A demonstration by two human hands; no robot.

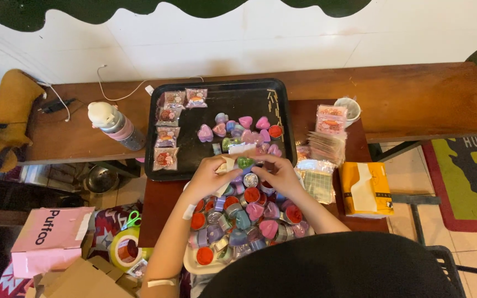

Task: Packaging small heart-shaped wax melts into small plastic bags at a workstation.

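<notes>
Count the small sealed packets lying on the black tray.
5 on the black tray: two along its top edge, three down its left side. Others may be hidden.

We see a small green heart-shaped candle (244,162) pinched between both hands at the tray's near edge, with a pale strip of sticker (227,164) (cream-coloured, slightly curled) held just left of it, touching it.

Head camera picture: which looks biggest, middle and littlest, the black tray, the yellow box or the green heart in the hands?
1. black tray, by far the largest.
2. yellow box, middle-sized.
3. green heart, tiny, pinched between the left hand and right hand.
All lie at similar depth, so the order looks sure.
</notes>
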